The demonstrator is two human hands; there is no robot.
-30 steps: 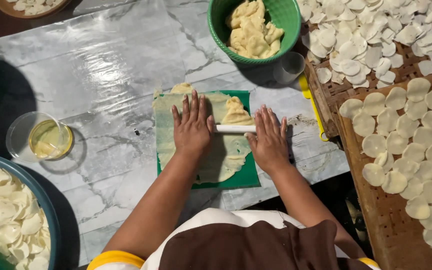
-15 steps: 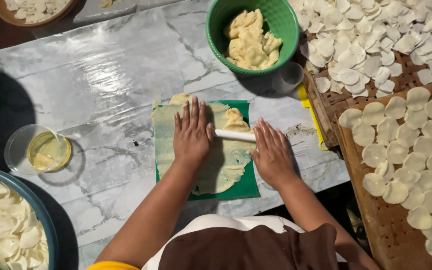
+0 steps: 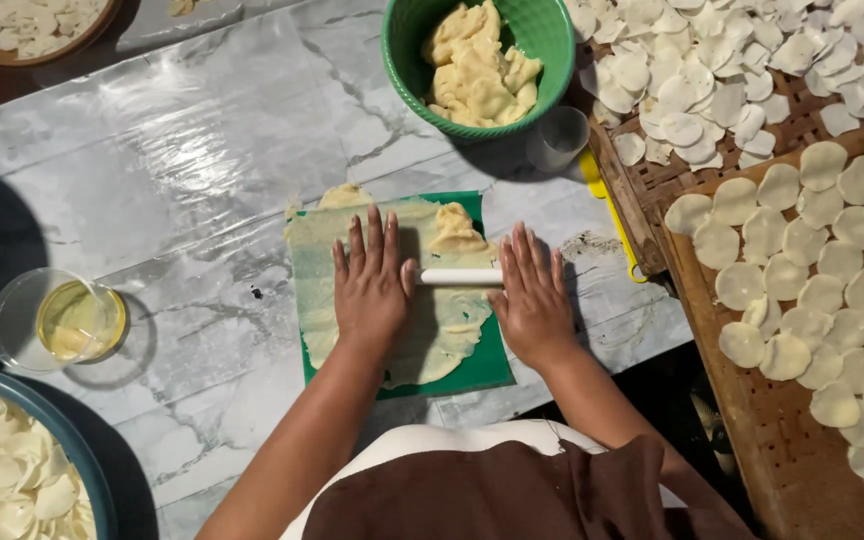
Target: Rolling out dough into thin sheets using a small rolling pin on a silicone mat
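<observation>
Marble table (image 3: 182,150): two hands (image 3: 372,285), one rolling pin (image 3: 460,276).

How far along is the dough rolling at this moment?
Done: many cut discs lie on the woven tray, more in the blue bowl. In hand: left hand and right hand press a white roller on a dough sheet over a green mat; one lump is unflattened. Left: the green bowl holds more dough.
</observation>
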